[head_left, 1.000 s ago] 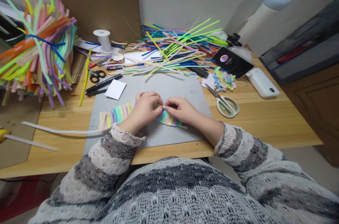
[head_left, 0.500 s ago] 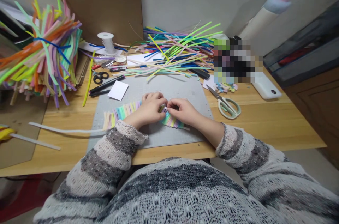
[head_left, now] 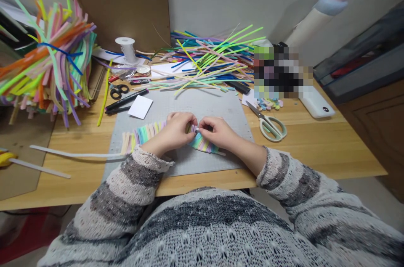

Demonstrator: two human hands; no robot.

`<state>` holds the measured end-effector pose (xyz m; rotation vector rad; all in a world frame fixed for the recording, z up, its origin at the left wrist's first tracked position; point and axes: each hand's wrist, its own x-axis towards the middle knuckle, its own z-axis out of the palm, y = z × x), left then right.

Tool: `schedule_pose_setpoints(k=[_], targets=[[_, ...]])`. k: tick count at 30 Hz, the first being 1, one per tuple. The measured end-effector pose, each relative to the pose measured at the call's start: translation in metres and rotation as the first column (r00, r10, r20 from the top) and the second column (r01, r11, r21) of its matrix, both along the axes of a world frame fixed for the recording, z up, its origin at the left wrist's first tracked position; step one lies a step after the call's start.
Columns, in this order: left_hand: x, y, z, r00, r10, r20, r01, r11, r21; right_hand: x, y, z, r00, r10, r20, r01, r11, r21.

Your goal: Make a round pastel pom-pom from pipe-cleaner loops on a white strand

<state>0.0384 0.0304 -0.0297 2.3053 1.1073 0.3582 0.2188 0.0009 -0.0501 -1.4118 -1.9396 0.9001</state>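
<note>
So the pastel fuzzy row [head_left: 145, 132] lies on the gray mat [head_left: 179, 167], under both hands, probably to spare the counter [head_left: 318, 145]. Right hand [head_left: 217, 130]: fingers pinching a small pale bit [head_left: 197, 129]. Left hand [head_left: 176, 131] curls over the row, likely steadying it (can't tell if its fingers actually grip).

At the centre, we lose the middle of the row of pastel strips [head_left: 147, 132] behind the left hand [head_left: 176, 133].
We find the pale piece [head_left: 197, 129] at the right hand's [head_left: 218, 132] fingers too small to name; toward two o'clock, a pixelated patch [head_left: 279, 69] masks whatever stands there and covers part of the crumpled bits [head_left: 275, 104]; at nine o'clock, the left edge cuts the yellow object [head_left: 6, 158], and at ten, the colourful bundle [head_left: 52, 65]; at six, the knitted sweater [head_left: 217, 225] runs off below.
</note>
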Motion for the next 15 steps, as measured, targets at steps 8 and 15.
schedule_pose_setpoints(k=[8,15], targets=[[-0.002,0.000,0.006,0.999,-0.011,0.035,0.013,0.999,-0.039,0.000,0.000,-0.001,0.997,-0.022,-0.070,0.021,1.000,-0.023],[-0.006,-0.002,0.014,0.997,0.062,-0.040,-0.062,0.998,0.013,0.000,0.000,0.000,0.998,-0.023,-0.065,0.022,0.999,-0.024]])
